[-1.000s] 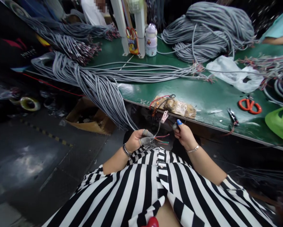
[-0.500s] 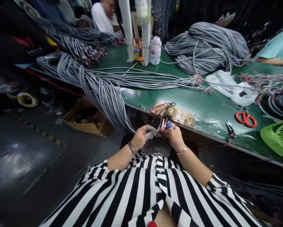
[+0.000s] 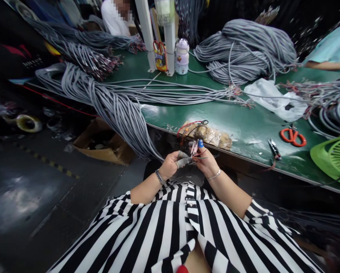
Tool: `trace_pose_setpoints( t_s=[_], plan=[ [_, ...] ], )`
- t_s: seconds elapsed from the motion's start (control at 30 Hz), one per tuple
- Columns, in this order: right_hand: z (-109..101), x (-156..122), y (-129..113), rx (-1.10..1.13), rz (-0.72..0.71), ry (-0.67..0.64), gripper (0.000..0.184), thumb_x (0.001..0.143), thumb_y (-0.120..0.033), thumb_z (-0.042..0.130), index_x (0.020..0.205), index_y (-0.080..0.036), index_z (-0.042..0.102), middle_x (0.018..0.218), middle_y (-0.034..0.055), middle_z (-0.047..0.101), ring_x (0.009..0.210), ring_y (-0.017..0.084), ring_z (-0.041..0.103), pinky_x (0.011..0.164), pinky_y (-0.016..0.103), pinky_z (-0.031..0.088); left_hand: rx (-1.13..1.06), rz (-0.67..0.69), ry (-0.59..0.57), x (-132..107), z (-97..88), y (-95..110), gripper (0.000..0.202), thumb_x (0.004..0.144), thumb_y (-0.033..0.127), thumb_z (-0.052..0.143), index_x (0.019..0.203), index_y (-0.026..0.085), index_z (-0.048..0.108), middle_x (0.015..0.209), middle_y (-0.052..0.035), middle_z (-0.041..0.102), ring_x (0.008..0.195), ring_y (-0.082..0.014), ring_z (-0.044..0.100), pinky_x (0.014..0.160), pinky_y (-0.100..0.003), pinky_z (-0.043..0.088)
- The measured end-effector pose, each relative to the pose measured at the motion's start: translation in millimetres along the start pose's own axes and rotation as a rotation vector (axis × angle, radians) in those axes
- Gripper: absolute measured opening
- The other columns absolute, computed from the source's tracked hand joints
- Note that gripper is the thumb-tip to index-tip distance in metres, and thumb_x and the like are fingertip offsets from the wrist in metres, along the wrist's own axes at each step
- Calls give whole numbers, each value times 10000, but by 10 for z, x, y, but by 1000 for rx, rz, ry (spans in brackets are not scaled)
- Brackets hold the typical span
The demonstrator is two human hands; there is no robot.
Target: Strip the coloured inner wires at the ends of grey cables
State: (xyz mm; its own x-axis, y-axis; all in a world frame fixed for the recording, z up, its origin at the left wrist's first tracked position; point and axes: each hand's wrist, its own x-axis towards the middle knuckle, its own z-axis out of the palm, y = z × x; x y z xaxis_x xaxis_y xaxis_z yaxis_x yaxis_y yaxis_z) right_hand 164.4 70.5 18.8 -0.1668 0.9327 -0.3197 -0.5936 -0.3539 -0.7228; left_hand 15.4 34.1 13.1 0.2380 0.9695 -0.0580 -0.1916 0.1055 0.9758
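My left hand (image 3: 172, 163), with grey covers on its fingertips, pinches the end of a grey cable (image 3: 190, 157). Thin coloured wires (image 3: 200, 155) fan out from that end across the fingers of my right hand (image 3: 206, 161). A blue cover sits on a fingertip of the right hand, which is closed on a small pink piece (image 3: 194, 147); its exact kind is too small to make out. Just beyond both hands, a tape-wrapped block (image 3: 212, 137) lies at the table edge, with red and black wires at its left end.
Grey cable bundles (image 3: 102, 98) drape over the green table (image 3: 164, 115). Cutters (image 3: 273, 148), orange-handled scissors (image 3: 293, 136), a plastic bag (image 3: 275, 98) and a green basket (image 3: 333, 161) lie to the right. A bottle (image 3: 182, 57) stands behind. Two other people are partly visible.
My right hand has turned and shifted slightly left, and its blue-tipped finger now points up beside the pink piece. The left hand keeps its pinch. The view has moved a little.
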Motion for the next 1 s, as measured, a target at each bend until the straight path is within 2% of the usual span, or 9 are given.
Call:
trace_pose_setpoints(
  t_s=[0.13, 0.23, 0.37, 0.53, 0.63, 0.73, 0.83, 1.0],
  plan=[
    [-31, 0, 28, 40, 62, -20, 534, 682, -688, 722, 644, -177, 572, 515, -41, 535, 383, 39, 378, 343, 174, 239, 2, 9, -11, -34, -26, -41, 433, 641, 493, 835, 794, 118, 680, 627, 19, 605, 521, -55, 479, 508, -190, 392],
    [-80, -15, 32, 102, 110, -40, 550, 707, -707, 685, 628, -188, 521, 549, -31, 563, 393, 49, 392, 348, 175, 263, 10, -8, -29, -118, -78, -58, 405, 660, 468, 832, 805, 116, 693, 640, 4, 623, 541, -62, 507, 521, -183, 411],
    [-160, -65, 19, 134, 150, -53, 538, 713, -699, 685, 669, -189, 519, 601, -22, 579, 415, 47, 388, 336, 160, 214, 14, -27, -43, -317, -156, -38, 372, 678, 446, 828, 811, 120, 707, 631, -8, 637, 539, -73, 532, 522, -186, 437],
    [-235, -133, 17, 83, 186, -62, 539, 717, -711, 670, 723, -191, 529, 671, -9, 603, 427, 39, 343, 333, 151, 168, 89, 3, -143, -601, -241, 2, 303, 710, 389, 818, 825, 122, 730, 717, -49, 690, 656, -130, 630, 626, -234, 519],
    [-248, -153, -2, 37, 185, -111, 548, 725, -726, 648, 756, -189, 545, 687, -8, 601, 430, 40, 328, 337, 152, 155, 97, 57, -74, -676, -270, 0, 292, 703, 365, 828, 837, 123, 735, 737, -50, 699, 656, -128, 633, 629, -232, 525],
    [-226, -150, -52, -22, 179, -173, 592, 706, -766, 625, 796, -183, 572, 697, -6, 601, 427, 38, 323, 337, 154, 142, 46, 80, 2, -651, -258, -3, 294, 705, 368, 827, 837, 124, 730, 731, -47, 702, 611, -113, 620, 594, -224, 524],
    [-170, -133, -110, -83, 162, -191, 619, 686, -785, 622, 820, -181, 582, 699, -3, 608, 417, 31, 314, 332, 153, 123, 17, 70, 18, -563, -212, 5, 304, 695, 368, 834, 840, 123, 728, 738, -48, 711, 629, -120, 637, 609, -228, 538],
    [-79, -111, -123, -144, 53, -116, 499, 694, -639, 739, 761, -173, 575, 571, -46, 517, 395, 28, 300, 325, 156, 127, 10, 45, 33, -392, -127, 19, 338, 669, 394, 847, 835, 126, 725, 728, -44, 713, 630, -119, 636, 617, -232, 538]
  ],
)
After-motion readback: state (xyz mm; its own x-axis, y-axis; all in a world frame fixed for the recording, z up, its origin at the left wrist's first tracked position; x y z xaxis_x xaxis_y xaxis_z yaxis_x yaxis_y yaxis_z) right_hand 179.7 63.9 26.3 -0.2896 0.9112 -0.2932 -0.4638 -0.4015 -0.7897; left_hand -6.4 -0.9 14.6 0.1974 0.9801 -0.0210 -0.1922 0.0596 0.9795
